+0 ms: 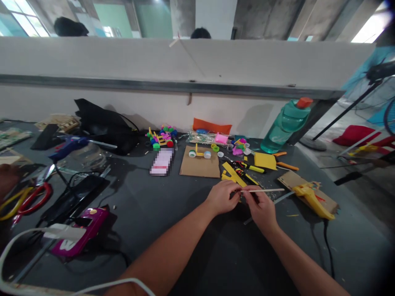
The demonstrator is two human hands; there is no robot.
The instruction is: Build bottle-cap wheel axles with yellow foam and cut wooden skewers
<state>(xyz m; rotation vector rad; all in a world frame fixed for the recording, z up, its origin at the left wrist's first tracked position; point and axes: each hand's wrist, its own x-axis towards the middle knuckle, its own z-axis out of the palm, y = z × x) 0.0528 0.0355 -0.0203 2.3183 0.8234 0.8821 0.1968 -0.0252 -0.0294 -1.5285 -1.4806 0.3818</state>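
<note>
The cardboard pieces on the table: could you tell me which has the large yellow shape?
The piece at far right; the central piece holds a small wheeled frame instead.

Hardly anything legible. Magenta case (80, 232) on the bench (145, 205) shows one large white W-like letter near its lower end, the only mark that reads. Pack (162, 161) is pixelated, so its print can't be read. Pale marks on the teal water bottle (285, 125) are too small to read.
</note>
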